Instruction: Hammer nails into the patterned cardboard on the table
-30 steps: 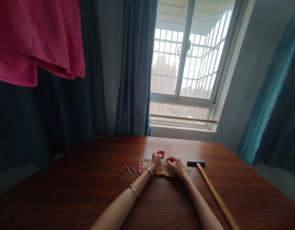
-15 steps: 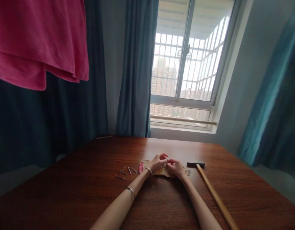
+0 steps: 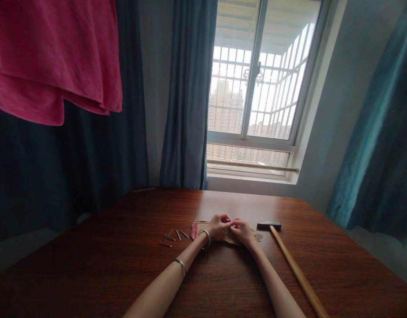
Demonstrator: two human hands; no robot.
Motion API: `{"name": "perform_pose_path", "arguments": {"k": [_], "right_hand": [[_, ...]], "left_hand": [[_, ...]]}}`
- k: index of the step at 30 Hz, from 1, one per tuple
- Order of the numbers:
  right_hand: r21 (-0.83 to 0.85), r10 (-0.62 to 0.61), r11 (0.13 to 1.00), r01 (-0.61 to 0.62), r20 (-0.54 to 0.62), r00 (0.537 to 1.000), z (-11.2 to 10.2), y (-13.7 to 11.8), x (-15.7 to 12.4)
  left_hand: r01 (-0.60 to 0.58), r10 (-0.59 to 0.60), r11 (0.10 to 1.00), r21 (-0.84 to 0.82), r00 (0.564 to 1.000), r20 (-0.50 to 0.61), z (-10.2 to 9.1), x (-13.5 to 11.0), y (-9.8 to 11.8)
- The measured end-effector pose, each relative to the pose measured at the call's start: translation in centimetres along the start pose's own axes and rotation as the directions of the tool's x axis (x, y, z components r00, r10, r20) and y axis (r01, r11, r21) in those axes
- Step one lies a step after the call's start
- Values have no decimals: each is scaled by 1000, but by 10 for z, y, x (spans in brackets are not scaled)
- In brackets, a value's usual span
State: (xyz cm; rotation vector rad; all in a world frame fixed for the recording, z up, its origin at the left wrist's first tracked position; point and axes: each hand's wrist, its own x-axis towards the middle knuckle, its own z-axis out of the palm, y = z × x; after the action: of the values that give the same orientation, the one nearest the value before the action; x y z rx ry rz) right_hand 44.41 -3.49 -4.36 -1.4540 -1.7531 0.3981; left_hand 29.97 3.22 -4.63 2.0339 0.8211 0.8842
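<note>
Since a second ago, the left grip [image 3: 218, 225] has moved over to the right grip [image 3: 242, 230], so the fingertips now meet where there used to be a clear gap. Thumb and fingers look bunched up on both, but honestly I can't tell whether either one is pinching something; the spot's too small. Right under them is the patterned cloth [image 3: 199, 228], flat on the counter [image 3: 223, 282], pink end poking out past the left wrist and a stripy bit past the right. Half a second back the fingertips were already meeting, so not much has changed since then. Just left of the cloth, the loose nails [image 3: 178, 235] lie scattered same as before. Over on the right, the hammer [image 3: 295, 269] hasn't budged either, head toward the window [image 3: 236, 88], wooden handle angled back past the right forearm.
</note>
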Motion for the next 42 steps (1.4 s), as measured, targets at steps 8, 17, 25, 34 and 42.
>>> {"name": "perform_pose_path", "arguments": {"k": [8,17,25,34,42], "right_hand": [[-194,117,974,-116,-7,993,-67,-11,-22],[-572,394,573,-586,-435,810,-130,32,-170],[-737,82,530,-419,-447,891,-101,4,-197],[-35,429,886,-463,-316,846,-115,-16,-171],[728,543,514,-453,131,829,-101,-91,-156]], "left_hand": [[37,-38,999,-13,998,-57,1,-1,2],[13,-13,1000,12,998,-68,3,2,-9],[18,-19,1000,-6,997,-78,4,2,-8],[46,-48,999,-27,996,-73,4,0,-3],[40,-39,999,18,996,-78,3,0,-5]]}}
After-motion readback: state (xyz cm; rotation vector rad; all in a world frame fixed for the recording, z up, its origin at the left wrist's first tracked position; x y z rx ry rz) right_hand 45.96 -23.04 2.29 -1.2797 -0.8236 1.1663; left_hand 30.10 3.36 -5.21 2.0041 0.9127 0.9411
